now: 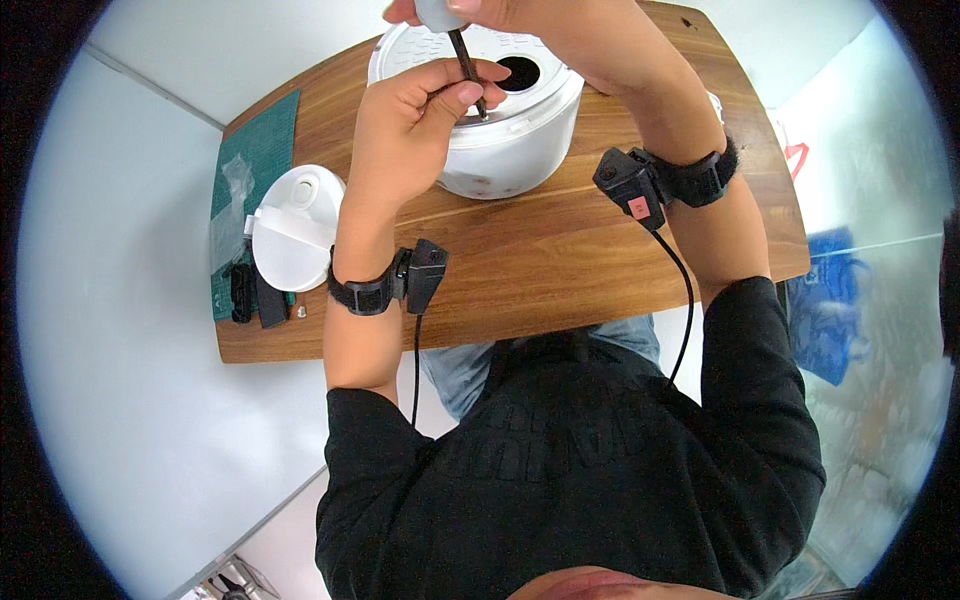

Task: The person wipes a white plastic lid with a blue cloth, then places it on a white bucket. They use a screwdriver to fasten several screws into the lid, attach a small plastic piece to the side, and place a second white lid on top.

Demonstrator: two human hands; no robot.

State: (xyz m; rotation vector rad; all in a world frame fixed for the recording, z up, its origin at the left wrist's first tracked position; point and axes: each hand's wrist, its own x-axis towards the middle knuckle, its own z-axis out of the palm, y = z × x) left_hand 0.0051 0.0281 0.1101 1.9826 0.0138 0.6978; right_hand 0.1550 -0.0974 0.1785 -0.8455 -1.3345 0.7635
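A screwdriver with a pale grey handle (440, 14) and a dark shaft (466, 62) stands tilted over a white round tub-shaped appliance (510, 165). My right hand (525, 22), partly cut off by the top edge of the view, grips the handle from above. Lower down, my left hand (400, 125) closes its thumb and fingers around the shaft near the tip. That tip meets the near rim of the appliance's top, beside a small metallic spot. A round dark hole (519, 74) opens in the top, to the right of the left fingers.
Left of my left forearm lies a round white lid-like part (290, 245), overlapping a green cutting mat (285, 125). Clear plastic wrap (235, 190), black pieces (268, 300) and a tiny metal bit (301, 312) are near it. Cables hang from both wrist-worn devices (428, 275).
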